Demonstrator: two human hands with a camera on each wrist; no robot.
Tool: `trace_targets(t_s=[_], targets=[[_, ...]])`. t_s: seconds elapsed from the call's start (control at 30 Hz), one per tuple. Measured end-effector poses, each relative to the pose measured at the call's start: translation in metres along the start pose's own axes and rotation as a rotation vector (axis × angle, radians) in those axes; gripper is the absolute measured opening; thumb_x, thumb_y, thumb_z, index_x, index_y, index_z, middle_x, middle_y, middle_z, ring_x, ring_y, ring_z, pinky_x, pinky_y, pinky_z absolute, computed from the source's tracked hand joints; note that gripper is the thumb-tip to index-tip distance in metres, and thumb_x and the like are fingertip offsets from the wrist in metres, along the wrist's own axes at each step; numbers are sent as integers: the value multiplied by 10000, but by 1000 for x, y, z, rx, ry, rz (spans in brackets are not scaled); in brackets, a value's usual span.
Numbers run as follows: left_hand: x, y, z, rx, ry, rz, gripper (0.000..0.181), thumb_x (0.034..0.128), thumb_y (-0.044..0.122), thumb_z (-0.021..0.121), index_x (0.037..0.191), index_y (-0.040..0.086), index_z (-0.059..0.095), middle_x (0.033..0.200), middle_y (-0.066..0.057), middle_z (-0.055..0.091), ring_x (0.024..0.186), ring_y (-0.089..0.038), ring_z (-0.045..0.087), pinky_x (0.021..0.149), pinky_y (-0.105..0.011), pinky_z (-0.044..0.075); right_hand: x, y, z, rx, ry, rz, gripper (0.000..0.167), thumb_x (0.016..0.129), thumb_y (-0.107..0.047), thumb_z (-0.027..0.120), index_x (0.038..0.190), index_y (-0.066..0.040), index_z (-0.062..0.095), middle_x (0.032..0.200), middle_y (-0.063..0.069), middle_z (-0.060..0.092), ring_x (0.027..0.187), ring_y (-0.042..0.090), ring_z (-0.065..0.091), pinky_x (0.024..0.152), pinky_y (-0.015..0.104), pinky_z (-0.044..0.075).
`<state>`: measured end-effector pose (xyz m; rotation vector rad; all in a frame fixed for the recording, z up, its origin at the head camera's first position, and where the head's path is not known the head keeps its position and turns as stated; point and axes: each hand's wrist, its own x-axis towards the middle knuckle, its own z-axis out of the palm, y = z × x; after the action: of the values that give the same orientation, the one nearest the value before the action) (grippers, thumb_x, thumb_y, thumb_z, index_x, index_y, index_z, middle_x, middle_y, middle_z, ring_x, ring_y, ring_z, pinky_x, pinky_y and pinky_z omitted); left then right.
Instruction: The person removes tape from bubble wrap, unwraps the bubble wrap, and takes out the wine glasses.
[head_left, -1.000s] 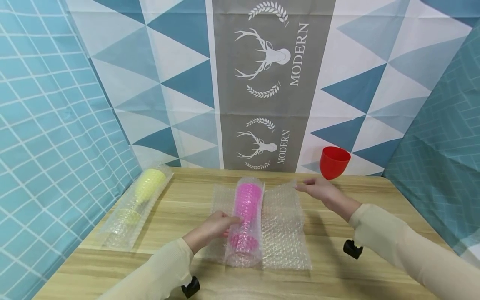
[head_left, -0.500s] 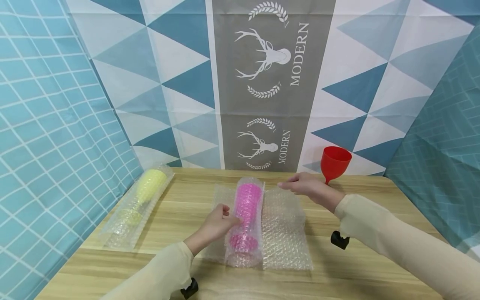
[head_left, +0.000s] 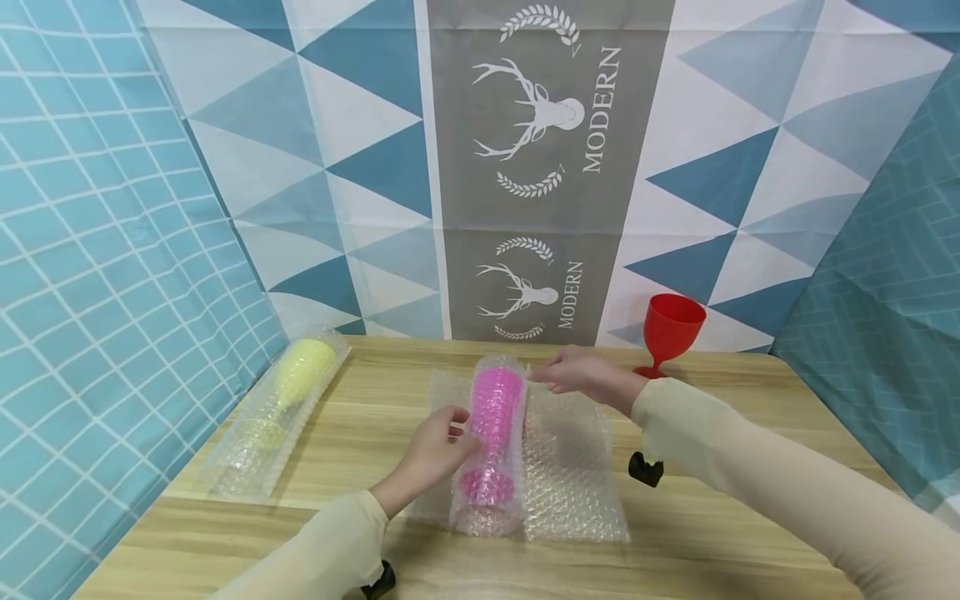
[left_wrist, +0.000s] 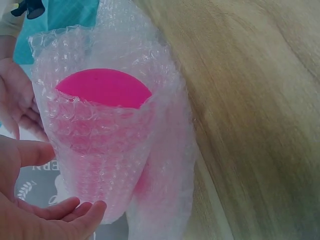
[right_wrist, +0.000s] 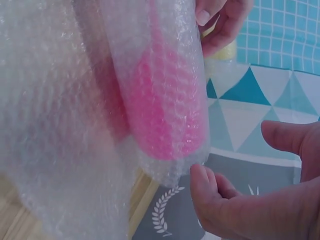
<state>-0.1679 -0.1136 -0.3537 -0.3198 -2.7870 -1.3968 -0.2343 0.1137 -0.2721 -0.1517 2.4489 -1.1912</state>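
A pink goblet (head_left: 497,404) lies rolled in bubble wrap (head_left: 576,496) at the middle of the table, foot toward me. Loose wrap spreads flat on either side of the roll. My left hand (head_left: 427,454) rests at the roll's left side, its thumb touching the wrap near the stem. In the left wrist view, the goblet's round pink end (left_wrist: 102,89) shows through the wrap's open end. Over the sheet's far edge, my right hand (head_left: 581,375) has its fingertips close to the roll's far end. Thumb and fingers stand apart with nothing between them in the right wrist view.
A yellow goblet (head_left: 303,367) wrapped in bubble wrap lies at the table's left side. Upright at the back right stands a red goblet (head_left: 673,325), behind my right wrist. Patterned cloth (head_left: 517,200) walls off the back and both sides of the wooden table (head_left: 720,517).
My right hand has moved left from the sheet's far right corner to the roll's far end. The left hand's fingers have lifted a little, its thumb staying by the roll.
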Motion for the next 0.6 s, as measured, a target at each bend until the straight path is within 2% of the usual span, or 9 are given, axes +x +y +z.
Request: trace_targets(t_s=[0.17, 0.27, 0.47, 0.53, 0.6], targets=[[-2, -2, 0, -7, -12, -3, 481, 839, 199, 679, 1229, -49, 546, 1230, -223, 599, 1067, -362, 610, 878, -473, 551, 6, -6, 10, 19, -65, -43, 410, 949, -168, 546, 1233, 128, 539, 1328, 265, 542, 1220, 375, 550, 1070, 420, 459], [-2, -2, 1, -14, -18, -7, 478, 847, 200, 670, 1236, -47, 546, 1242, -224, 596, 1082, -370, 608, 881, -473, 552, 11, -8, 16, 47, -93, -54, 402, 942, -125, 537, 1234, 150, 522, 1261, 266, 572, 1139, 335, 590, 1051, 387, 479], [-2, -3, -1, -18, -24, -8, 472, 851, 198, 666, 1236, -47, 548, 1246, -222, 596, 1087, -370, 607, 881, -474, 551, 17, -11, 26, 31, -105, -9, 376, 927, -133, 573, 1196, 128, 543, 1079, 184, 657, 935, 183, 636, 995, 354, 517], [-2, -3, -1, -20, -22, -10, 474, 850, 197, 667, 1238, -47, 548, 1246, -220, 597, 1086, -368, 608, 883, -473, 551, 20, -13, 28, 32, -104, 23, 360, 930, -136, 573, 1182, 119, 546, 969, 135, 656, 840, 140, 624, 925, 303, 548], [-2, -4, -1, -23, -21, -13, 475, 850, 198, 668, 1240, -46, 548, 1246, -218, 597, 1087, -366, 608, 883, -471, 551, 24, -15, 31, 43, -109, 59, 273, 938, -133, 560, 1100, 86, 567, 848, 70, 616, 739, 98, 585, 818, 232, 561]])
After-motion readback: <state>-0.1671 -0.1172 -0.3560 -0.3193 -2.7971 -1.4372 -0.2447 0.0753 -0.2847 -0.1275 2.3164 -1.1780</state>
